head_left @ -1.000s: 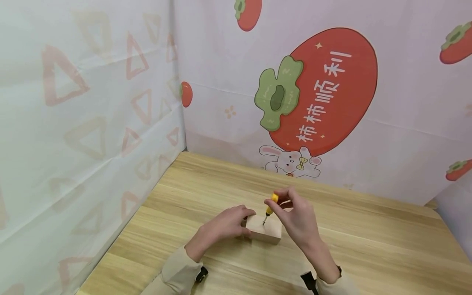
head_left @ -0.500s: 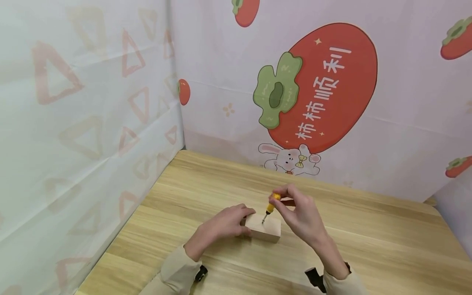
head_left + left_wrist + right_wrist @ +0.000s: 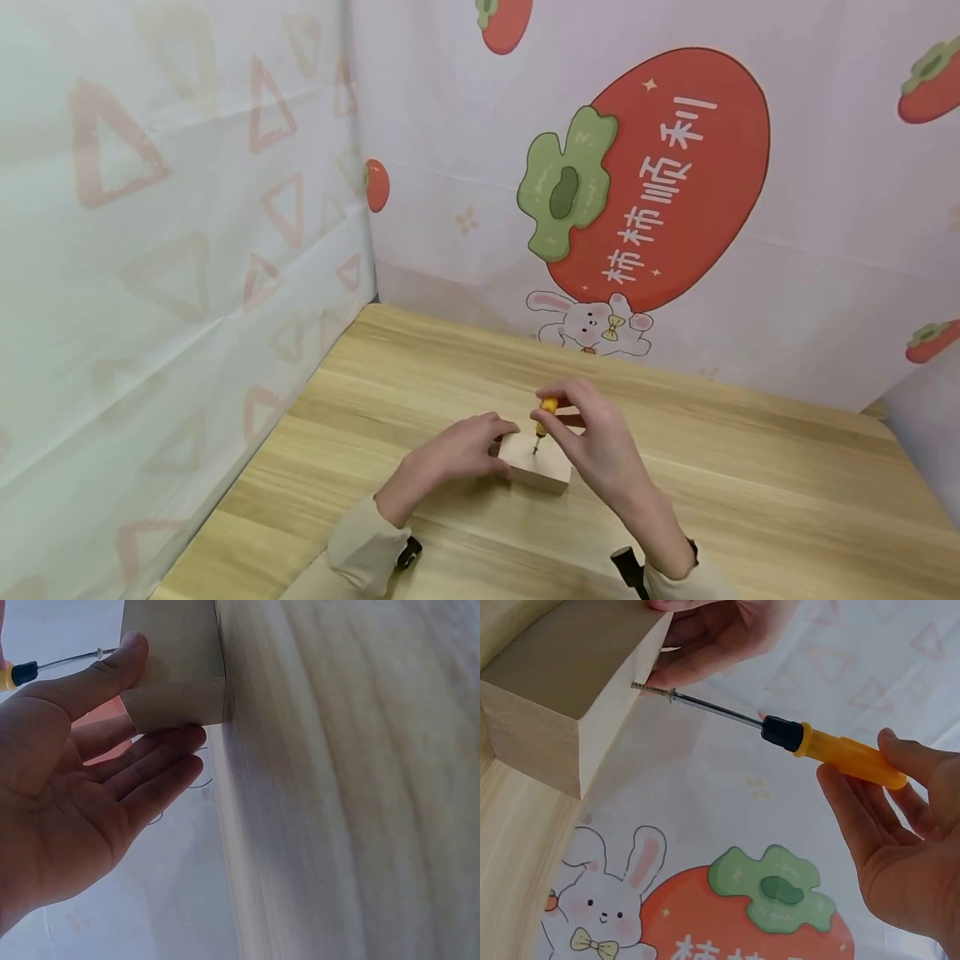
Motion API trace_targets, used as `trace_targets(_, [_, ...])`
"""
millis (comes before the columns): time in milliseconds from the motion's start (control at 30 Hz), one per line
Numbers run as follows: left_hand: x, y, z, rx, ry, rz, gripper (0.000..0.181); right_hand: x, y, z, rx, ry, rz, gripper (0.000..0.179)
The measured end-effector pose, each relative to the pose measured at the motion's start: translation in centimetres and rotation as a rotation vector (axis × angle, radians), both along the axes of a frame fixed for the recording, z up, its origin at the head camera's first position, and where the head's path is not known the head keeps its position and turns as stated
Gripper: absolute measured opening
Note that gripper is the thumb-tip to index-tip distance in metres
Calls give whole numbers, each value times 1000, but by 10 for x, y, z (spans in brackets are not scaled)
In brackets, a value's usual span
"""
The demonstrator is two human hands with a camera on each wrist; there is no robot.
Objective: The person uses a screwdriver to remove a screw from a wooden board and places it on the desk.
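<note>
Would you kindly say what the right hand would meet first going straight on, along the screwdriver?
Ahead of the right hand and screwdriver, the screw likely comes first, then the wooden block; how deep the screw sits is unclear.

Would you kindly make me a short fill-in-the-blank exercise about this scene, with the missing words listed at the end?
1. The right hand holds a ____ by its yellow-orange handle.
2. Between the metal shaft and the block stands a small threaded ____.
3. The left hand grips one end of the block, which is made of ____.
4. On the backdrop, a printed white ____ wears a yellow bow.

Missing words: screwdriver; screw; wood; rabbit.
</note>
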State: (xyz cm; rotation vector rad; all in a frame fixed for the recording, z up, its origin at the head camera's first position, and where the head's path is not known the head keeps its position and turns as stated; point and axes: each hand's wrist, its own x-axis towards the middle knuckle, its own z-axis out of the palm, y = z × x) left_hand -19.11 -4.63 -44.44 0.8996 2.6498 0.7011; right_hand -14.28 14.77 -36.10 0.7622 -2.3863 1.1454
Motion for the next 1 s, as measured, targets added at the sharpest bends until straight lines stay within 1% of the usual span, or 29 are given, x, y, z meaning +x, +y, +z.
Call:
trace_targets(67, [-1,1,-1,-7,0,4,58,0,1,-2,-28,8,-49,28])
trace_targets(133, [0,2,-2,-7,-1,5,58,0,1,-3,-67,5,-72,29])
trace_targets(200, [0,3,-1,-8,-2,4,58,0,2,-3,-102,-7,-74,26])
trace_targets(333, [2,4,-1,-7,4,-9,56,-1,7,-4,-156,-32,-41,22])
trace_targets(433, [2,3,0,-9,10,-10,56,-4,10,-4,-174,-44,15,23])
trace_targets(533, [2,1,0,-11,8,-4,56,-7,15,-2,-182,-68,109,24])
trace_targets(667, [2,0,0,-9,5,-1,56,-8,18,10,-191,-137,247,22])
trace_targets(733, [2,1,0,-7,1,0,57,-6,20,16,-197,-178,270,20])
trace_targets(800, [2,1,0,-6,-3,0,57,-4,19,19,-188,-184,241,19])
trace_targets(833, [2,1,0,-6,-4,0,57,-3,18,19,-173,-163,213,20])
trace_targets(867, [2,1,0,-5,-6,1,57,-1,16,19,-159,-136,181,21])
trace_targets(1000, [2,2,-1,-6,-3,6,56,4,6,18,-103,28,45,30])
